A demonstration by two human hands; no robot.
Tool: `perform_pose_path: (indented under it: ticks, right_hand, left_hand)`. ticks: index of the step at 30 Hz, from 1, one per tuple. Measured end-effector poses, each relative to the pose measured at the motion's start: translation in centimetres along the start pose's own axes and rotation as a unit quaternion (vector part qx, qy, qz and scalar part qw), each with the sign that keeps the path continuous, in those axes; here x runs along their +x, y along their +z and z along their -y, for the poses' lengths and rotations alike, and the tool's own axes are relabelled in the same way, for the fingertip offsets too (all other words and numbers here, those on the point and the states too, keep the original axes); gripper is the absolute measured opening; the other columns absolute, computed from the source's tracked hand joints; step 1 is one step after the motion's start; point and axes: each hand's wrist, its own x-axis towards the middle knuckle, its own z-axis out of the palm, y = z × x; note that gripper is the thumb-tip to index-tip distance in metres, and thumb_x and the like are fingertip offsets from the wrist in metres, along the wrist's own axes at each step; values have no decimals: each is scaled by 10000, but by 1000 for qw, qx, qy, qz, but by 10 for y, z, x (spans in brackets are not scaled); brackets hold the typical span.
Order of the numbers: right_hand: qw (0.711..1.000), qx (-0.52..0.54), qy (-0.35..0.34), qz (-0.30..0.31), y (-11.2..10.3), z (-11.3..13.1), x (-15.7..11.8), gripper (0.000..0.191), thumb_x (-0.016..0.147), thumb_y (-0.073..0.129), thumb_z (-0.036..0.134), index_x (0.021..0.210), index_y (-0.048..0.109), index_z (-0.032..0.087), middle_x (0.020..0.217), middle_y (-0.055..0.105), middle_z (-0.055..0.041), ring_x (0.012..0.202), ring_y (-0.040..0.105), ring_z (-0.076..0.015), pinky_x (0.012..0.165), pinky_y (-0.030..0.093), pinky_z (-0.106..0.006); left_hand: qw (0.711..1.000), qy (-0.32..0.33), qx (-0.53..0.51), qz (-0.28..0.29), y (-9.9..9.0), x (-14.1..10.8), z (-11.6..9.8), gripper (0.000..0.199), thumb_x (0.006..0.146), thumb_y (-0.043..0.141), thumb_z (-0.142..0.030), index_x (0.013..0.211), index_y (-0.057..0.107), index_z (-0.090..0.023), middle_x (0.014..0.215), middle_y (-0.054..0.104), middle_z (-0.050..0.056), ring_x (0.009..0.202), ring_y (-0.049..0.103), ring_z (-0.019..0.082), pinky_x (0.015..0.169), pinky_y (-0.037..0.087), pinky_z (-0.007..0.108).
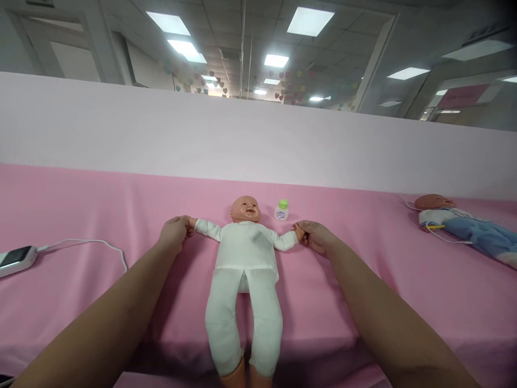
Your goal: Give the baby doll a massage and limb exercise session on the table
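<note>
A baby doll [247,245] in a white top and white trousers lies face up, its head toward the wall and its feet toward me. Its arms are spread out to both sides. My left hand [174,233] is closed around the doll's hand on the left side. On the other side, my right hand [317,236] pinches the doll's other hand between thumb and fingers. A small clear bottle [281,211] with a green cap stands beside the doll's head, just above its right-side arm.
Pink cloth [161,194] covers the table up to a white wall [202,140] with glass above. A second doll [464,223] in blue clothes lies at far right with thin tubing. At far left sits a white device [18,261] with a cable [92,241].
</note>
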Motion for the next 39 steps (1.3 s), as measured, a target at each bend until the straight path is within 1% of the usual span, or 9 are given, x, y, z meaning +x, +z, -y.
perform_pose_path:
  ticks: [4, 10, 14, 18, 21, 24, 28, 33, 39]
  right_hand:
    - [999, 36, 9, 29, -2, 4, -3, 105, 781, 809, 236, 855, 749, 191, 828, 674, -53, 718, 577, -146, 627, 516, -253]
    - [997, 19, 6, 71, -4, 10, -13, 276, 728, 871, 235, 984, 770, 214, 1039, 726, -81, 897, 641, -197, 735, 554, -280]
    - [995, 5, -3, 102, -6, 8, -14, 331, 693, 913, 268, 983, 768, 200, 968, 716, -76, 858, 626, -199, 730, 538, -292]
    - [993, -9, -31, 118, -5, 5, -10, 278, 724, 909, 312, 900, 740, 179, 755, 627, -18, 668, 517, -127, 606, 451, -246]
    - [995, -11, -37, 87, -2, 3, -8, 314, 738, 901, 388, 808, 687, 169, 672, 546, 17, 591, 429, -90, 543, 380, -221]
    - [999, -13, -22, 26, 2, 3, -7, 384, 738, 884, 449, 730, 610, 181, 633, 498, 34, 549, 383, -79, 493, 329, -214]
    - [999, -38, 23, -17, 4, 6, -8, 326, 799, 825, 453, 836, 658, 176, 666, 547, 17, 511, 371, -72, 438, 284, -207]
    - [999, -27, 34, 5, 0, 5, -6, 255, 819, 816, 392, 842, 702, 165, 692, 588, -10, 538, 419, -85, 443, 362, -204]
    - [999, -3, -4, -50, -4, 1, 2, 219, 780, 846, 325, 796, 690, 173, 708, 622, -30, 594, 497, -110, 515, 456, -230]
  left_hand:
    - [1000, -11, -19, 6, 1, 3, 0, 151, 694, 609, -141, 829, 677, -137, 596, 615, 31, 510, 558, 145, 558, 549, 284]
    - [999, -8, -38, 25, -1, 5, 1, 162, 663, 636, -120, 819, 675, -137, 615, 615, 30, 508, 549, 130, 545, 545, 266]
    - [998, 5, -47, 35, -1, 3, 2, 101, 680, 689, -142, 775, 657, -143, 595, 568, 2, 499, 509, 107, 520, 511, 239]
    - [998, 14, -51, 40, -1, 3, 4, 119, 698, 738, -182, 751, 637, -147, 611, 558, -7, 509, 494, 93, 517, 492, 227]
    - [998, 21, -46, 37, -2, 5, 6, 151, 709, 763, -217, 755, 636, -148, 638, 588, 5, 520, 517, 97, 524, 494, 231]
    - [999, 24, -37, 27, -4, 6, 8, 178, 713, 780, -245, 783, 651, -145, 672, 635, 33, 554, 582, 128, 562, 534, 262]
    - [999, 22, -29, 22, -4, 4, 7, 210, 715, 794, -266, 822, 666, -138, 731, 688, 70, 616, 656, 169, 641, 586, 316]
    - [999, 23, -28, 12, -3, 2, 6, 196, 727, 780, -261, 823, 663, -137, 723, 688, 66, 615, 662, 175, 654, 594, 328]
    - [999, 40, -23, -26, -5, 7, 11, 186, 727, 766, -275, 831, 681, -146, 745, 695, 80, 633, 668, 199, 601, 562, 323]
